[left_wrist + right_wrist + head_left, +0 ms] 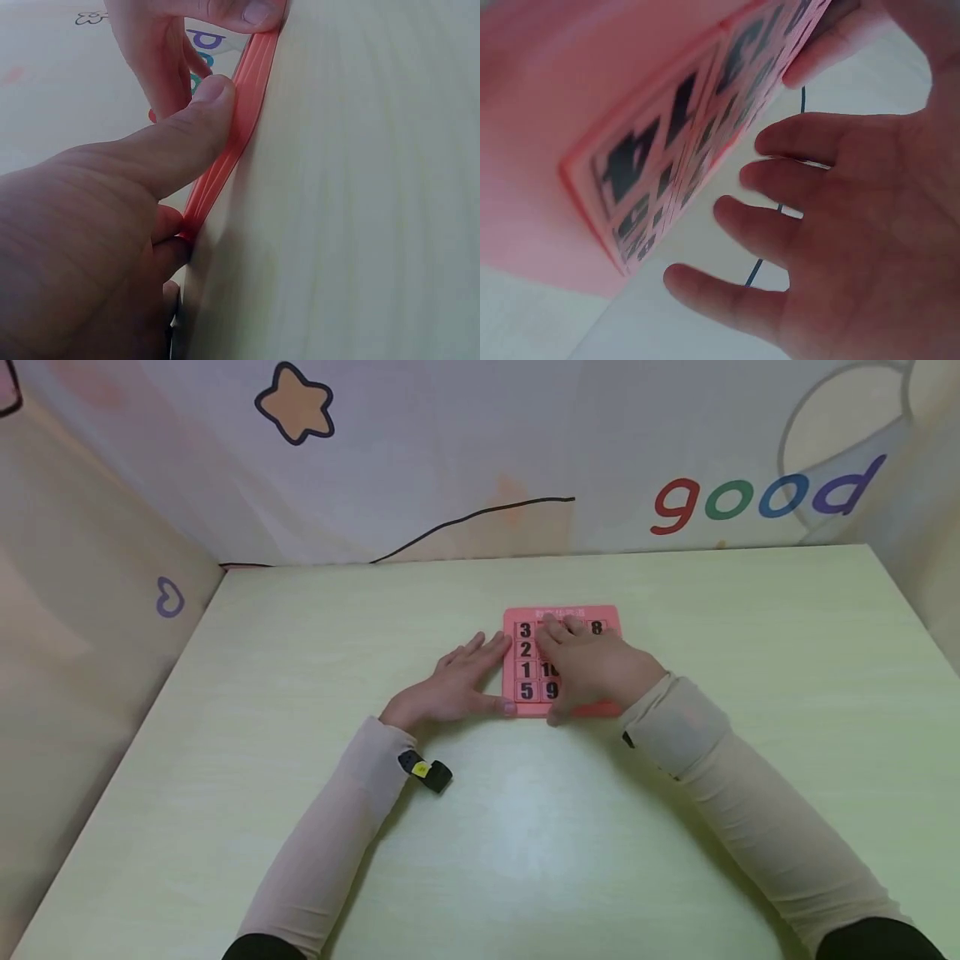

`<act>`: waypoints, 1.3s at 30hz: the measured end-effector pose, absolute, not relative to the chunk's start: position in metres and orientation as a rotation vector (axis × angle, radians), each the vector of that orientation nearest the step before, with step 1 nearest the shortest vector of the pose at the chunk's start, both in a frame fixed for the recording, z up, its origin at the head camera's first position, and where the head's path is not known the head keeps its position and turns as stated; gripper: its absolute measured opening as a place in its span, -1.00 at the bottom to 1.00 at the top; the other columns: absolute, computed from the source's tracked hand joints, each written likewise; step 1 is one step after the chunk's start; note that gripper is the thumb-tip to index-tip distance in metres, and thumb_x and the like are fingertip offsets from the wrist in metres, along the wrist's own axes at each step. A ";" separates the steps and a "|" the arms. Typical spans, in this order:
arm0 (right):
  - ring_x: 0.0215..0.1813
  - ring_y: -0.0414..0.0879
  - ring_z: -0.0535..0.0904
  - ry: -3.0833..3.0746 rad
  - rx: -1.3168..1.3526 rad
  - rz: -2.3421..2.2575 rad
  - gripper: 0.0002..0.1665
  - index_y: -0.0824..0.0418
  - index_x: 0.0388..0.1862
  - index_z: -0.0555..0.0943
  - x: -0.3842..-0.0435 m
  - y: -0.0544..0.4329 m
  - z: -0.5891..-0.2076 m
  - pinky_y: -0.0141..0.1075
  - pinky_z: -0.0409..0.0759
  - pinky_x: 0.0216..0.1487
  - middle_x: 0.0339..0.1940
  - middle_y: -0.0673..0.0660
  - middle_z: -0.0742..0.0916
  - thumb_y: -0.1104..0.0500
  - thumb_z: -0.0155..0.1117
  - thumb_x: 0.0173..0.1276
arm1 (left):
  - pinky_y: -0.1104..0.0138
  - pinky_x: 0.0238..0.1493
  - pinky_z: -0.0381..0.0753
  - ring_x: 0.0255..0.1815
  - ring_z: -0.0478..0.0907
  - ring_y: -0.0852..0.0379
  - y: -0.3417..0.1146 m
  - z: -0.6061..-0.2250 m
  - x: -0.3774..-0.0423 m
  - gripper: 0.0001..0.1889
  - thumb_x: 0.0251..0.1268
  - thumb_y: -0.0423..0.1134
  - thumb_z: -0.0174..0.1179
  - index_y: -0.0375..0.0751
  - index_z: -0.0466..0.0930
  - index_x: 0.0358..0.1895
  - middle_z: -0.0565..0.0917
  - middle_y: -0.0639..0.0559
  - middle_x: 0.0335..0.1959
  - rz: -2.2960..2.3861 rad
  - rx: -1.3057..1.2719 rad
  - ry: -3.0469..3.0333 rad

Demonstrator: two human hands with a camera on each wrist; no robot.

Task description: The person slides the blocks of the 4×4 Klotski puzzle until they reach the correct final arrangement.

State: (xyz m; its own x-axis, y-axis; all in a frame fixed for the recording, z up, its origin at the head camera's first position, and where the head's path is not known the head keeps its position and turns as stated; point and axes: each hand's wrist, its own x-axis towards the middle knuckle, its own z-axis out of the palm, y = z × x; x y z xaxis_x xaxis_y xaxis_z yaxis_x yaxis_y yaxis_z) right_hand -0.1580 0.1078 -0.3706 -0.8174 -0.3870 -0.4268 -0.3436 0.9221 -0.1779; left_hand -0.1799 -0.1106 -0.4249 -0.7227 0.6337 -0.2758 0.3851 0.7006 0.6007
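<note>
A pink sliding number puzzle (527, 670) with black numerals on its tiles lies flat on the table. My left hand (453, 687) holds its left side, fingertips along the left edge and thumb at the near left corner. The left wrist view shows that thumb pressed against the puzzle's ridged side (251, 90). Over the tiles my right hand (596, 668) spreads its nearly straight fingers, covering much of the middle and right columns. Its thumb reaches down to the near edge. From the right wrist, the fingers (757, 232) appear extended above the numbered face.
The pale green table (480, 860) stretches around the puzzle on all sides. Behind it stands a printed backdrop (450, 443) with a star and the word "good". A black strap with a small device (425, 771) sits at the left wrist.
</note>
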 end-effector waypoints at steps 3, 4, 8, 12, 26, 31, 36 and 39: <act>0.64 0.24 -0.25 2.602 -0.585 -0.160 0.42 0.22 0.68 -0.06 -0.159 0.105 -0.374 0.32 -0.04 0.48 0.68 0.20 -0.07 -0.20 0.60 0.09 | 0.13 0.56 -0.42 0.62 -0.52 0.20 -0.110 -0.425 -0.180 0.06 0.31 0.23 0.27 0.07 -0.24 0.67 -0.23 0.22 0.66 0.702 0.785 2.437; 0.64 0.24 -0.26 2.598 -0.596 -0.168 0.42 0.21 0.68 -0.07 -0.159 0.103 -0.374 0.32 -0.06 0.48 0.68 0.19 -0.07 -0.22 0.59 0.09 | 0.13 0.56 -0.42 0.62 -0.52 0.20 -0.110 -0.425 -0.179 0.06 0.30 0.24 0.27 0.07 -0.24 0.67 -0.23 0.22 0.66 0.700 0.785 2.437; 0.64 0.26 -0.24 2.596 -0.601 -0.149 0.42 0.20 0.68 -0.06 -0.161 0.098 -0.375 0.36 -0.09 0.47 0.68 0.20 -0.01 -0.29 0.55 0.09 | 0.13 0.56 -0.43 0.62 -0.52 0.21 -0.111 -0.425 -0.180 0.08 0.28 0.27 0.27 0.09 -0.24 0.67 -0.24 0.22 0.67 0.689 0.784 2.444; 0.61 0.36 -0.15 2.617 -0.532 -0.095 0.44 0.29 0.66 -0.03 -0.159 0.096 -0.373 0.38 -0.06 0.45 0.66 0.28 0.04 -0.36 0.51 0.08 | 0.15 0.55 -0.43 0.61 -0.52 0.22 -0.112 -0.424 -0.179 0.08 0.27 0.28 0.27 0.10 -0.24 0.67 -0.24 0.23 0.66 0.692 0.777 2.447; 0.59 0.38 -0.04 2.656 -0.602 -0.071 0.21 0.25 0.64 0.10 -0.148 0.092 -0.374 0.38 0.07 0.42 0.63 0.28 0.15 -0.22 0.50 0.23 | 0.14 0.55 -0.44 0.61 -0.51 0.24 -0.111 -0.425 -0.179 0.08 0.26 0.31 0.26 0.11 -0.23 0.67 -0.24 0.26 0.66 0.668 0.771 2.464; 0.60 0.36 -0.05 2.643 -0.630 -0.094 0.12 0.22 0.63 0.14 -0.144 0.084 -0.375 0.39 0.04 0.42 0.62 0.24 0.18 -0.09 0.51 0.27 | 0.12 0.56 -0.43 0.60 -0.52 0.27 -0.111 -0.425 -0.178 0.10 0.22 0.35 0.26 0.14 -0.22 0.67 -0.23 0.28 0.66 0.671 0.752 2.468; 0.62 0.32 -0.14 2.630 -0.609 -0.118 0.21 0.21 0.66 0.04 -0.148 0.086 -0.378 0.36 -0.01 0.45 0.66 0.21 0.09 -0.20 0.47 0.26 | 0.11 0.56 -0.43 0.61 -0.53 0.24 -0.112 -0.425 -0.178 0.07 0.28 0.28 0.27 0.10 -0.23 0.67 -0.24 0.23 0.66 0.672 0.773 2.461; 0.63 0.29 -0.23 2.620 -0.600 -0.144 0.35 0.16 0.69 -0.08 -0.155 0.092 -0.383 0.35 -0.11 0.48 0.68 0.16 -0.01 -0.37 0.42 0.19 | 0.11 0.56 -0.44 0.61 -0.54 0.22 -0.113 -0.425 -0.179 0.07 0.30 0.26 0.26 0.09 -0.24 0.67 -0.24 0.21 0.66 0.673 0.788 2.458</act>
State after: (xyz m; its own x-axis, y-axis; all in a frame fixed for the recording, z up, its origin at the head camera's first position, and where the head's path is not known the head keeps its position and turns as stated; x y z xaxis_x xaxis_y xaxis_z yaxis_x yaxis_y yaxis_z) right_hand -0.1555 0.0925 -0.3826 -0.8061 -0.4358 -0.4003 -0.3892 0.9001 -0.1960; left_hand -0.1787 -0.1130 -0.4249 -0.7249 0.6294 -0.2800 0.3989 0.7149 0.5743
